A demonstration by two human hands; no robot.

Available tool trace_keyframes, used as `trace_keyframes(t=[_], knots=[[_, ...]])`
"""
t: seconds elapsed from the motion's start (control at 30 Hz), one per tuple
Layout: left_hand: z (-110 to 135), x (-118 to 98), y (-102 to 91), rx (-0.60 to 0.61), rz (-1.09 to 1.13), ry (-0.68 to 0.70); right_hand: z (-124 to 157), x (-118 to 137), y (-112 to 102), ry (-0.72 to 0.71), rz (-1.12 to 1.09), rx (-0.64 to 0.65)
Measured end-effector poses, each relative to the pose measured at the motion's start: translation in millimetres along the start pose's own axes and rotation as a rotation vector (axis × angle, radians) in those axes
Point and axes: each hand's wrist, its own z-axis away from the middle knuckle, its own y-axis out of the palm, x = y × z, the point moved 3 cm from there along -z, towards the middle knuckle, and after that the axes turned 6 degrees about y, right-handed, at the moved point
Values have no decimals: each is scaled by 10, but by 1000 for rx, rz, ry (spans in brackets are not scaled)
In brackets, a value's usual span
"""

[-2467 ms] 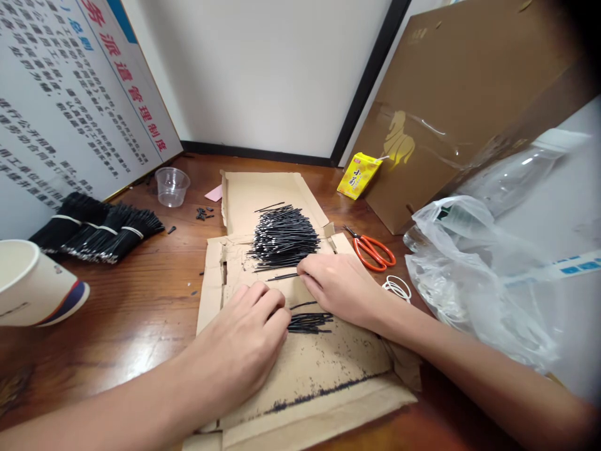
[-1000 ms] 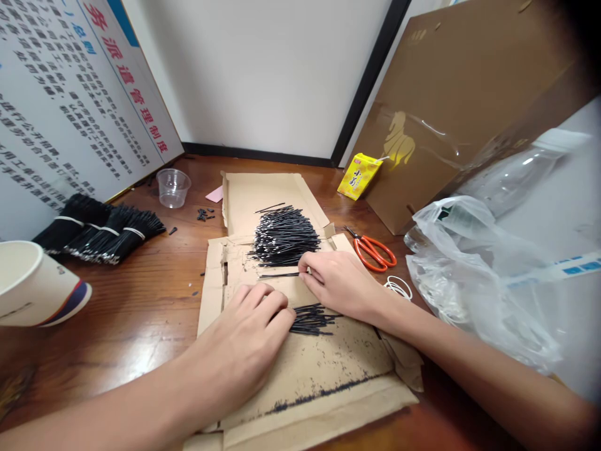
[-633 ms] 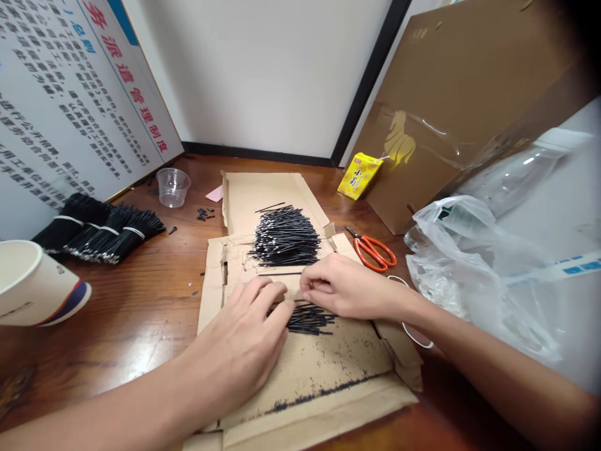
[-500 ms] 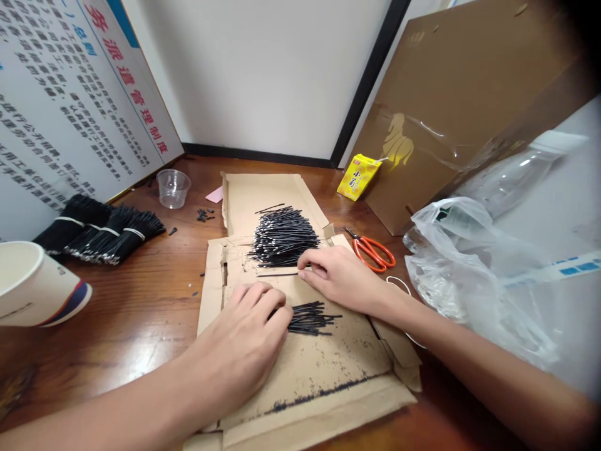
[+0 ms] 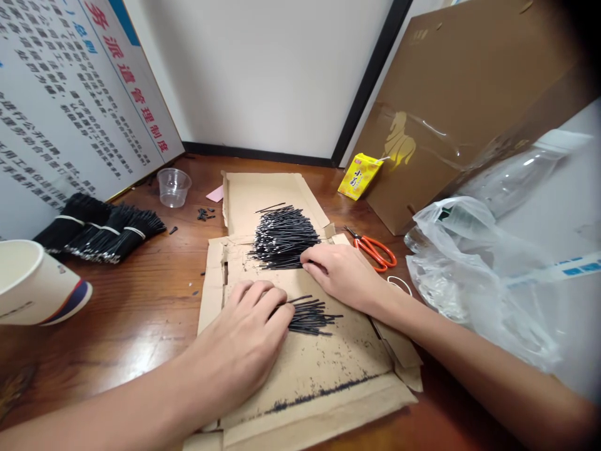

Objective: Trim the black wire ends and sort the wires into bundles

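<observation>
A flattened cardboard sheet (image 5: 310, 369) lies on the wooden table. On its far part sits a large loose pile of thin black wires (image 5: 283, 237). Nearer to me lies a small bunch of black wires (image 5: 310, 316). My left hand (image 5: 244, 344) rests palm down on the cardboard, fingers curled over the left end of the small bunch. My right hand (image 5: 339, 274) reaches to the near right edge of the big pile, fingertips pinched together against the wires there.
Bundled black wires (image 5: 101, 233) tied with white bands lie at the left, with a paper cup (image 5: 35, 285) near them. A clear plastic cup (image 5: 173, 186), orange scissors (image 5: 374, 249), white rubber bands (image 5: 399, 285), a yellow drink carton (image 5: 359, 175) and a plastic bag (image 5: 474, 275) surround the cardboard.
My right hand has shuttled between the big pile and the small bunch, and is now back at the pile's edge. The single wire lying before the pile is gone. My left hand stayed put.
</observation>
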Motion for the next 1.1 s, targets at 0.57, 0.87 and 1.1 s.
trace_keyframes(t=[0.57,0.87,1.1], knots=[[-4,6,2,10,-4,15,44,89,-6,-83,57,93],[-15,5,-15,-11,36,-4,34,114,-48,-10,37,150],[-36,2,-31,-42,52,-8,57,146,-95,-75,71,174]])
